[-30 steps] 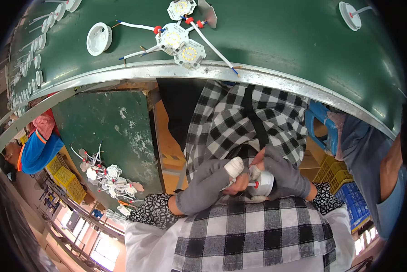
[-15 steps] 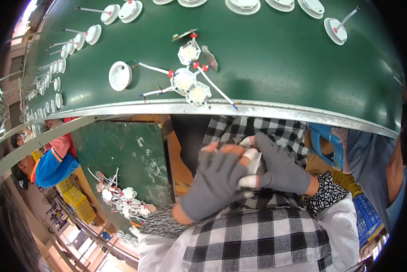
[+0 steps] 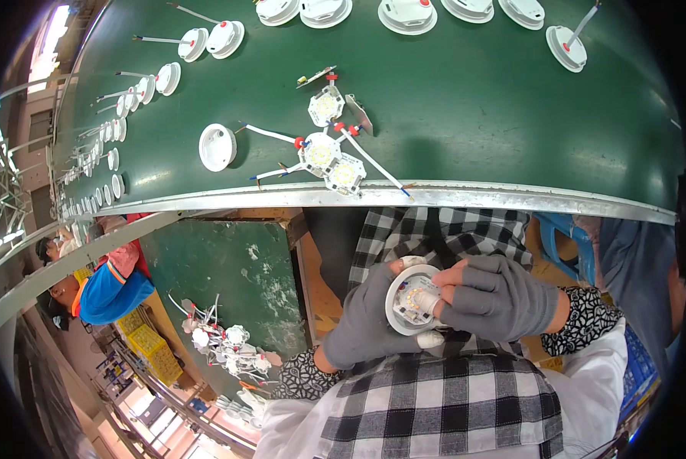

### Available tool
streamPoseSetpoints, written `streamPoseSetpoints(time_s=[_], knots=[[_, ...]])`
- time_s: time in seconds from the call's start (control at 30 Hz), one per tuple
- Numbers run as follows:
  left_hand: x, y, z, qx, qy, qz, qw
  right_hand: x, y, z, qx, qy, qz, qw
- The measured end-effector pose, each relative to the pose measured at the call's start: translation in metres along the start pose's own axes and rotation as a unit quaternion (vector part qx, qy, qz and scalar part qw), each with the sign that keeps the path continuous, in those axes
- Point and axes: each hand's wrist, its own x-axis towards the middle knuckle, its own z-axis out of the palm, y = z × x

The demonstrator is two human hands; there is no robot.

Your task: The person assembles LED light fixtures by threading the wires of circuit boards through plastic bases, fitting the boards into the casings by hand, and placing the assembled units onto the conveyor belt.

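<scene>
Above my lap, my left hand [image 3: 368, 321], in a grey fingerless glove, grips a white round lamp housing [image 3: 393, 294] by its rim. The housing's open face is turned up, and an LED board [image 3: 413, 304] lies inside it. My right hand [image 3: 490, 298], gloved the same way, reaches over the right rim with its fingers bent and closed onto the board, hiding part of it. On the green bench in front of me lie several loose LED boards [image 3: 321, 150] with white wires and red ties. An open white housing [image 3: 217, 148] stands to their left.
Several closed white lamps [image 3: 408, 14] line the far side of the green bench [image 3: 481, 115], with more along its left. A metal edge [image 3: 496, 197] runs along its front. A lower green table [image 3: 259, 283] at left holds a pile of wired boards [image 3: 232, 344]. A person [image 3: 113, 294] sits beyond.
The housing, earlier seen edge-on between my hands, now faces up and shows the board. My left hand has gone round its rim; my right fingers have moved inside. The view has shifted slightly.
</scene>
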Motion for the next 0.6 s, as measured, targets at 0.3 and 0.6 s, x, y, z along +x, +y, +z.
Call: streamPoseSetpoints(time_s=[0.3,0.6], knots=[[-0.004,-0.003,0.007,-0.128,-0.069,-0.074,0.987,-0.002,0.001,0.003,0.030,-0.002,-0.099,0.995],[-0.002,-0.003,0.008,-0.062,-0.046,-0.048,0.996,0.001,0.010,0.006,0.033,-0.006,-0.119,0.992]])
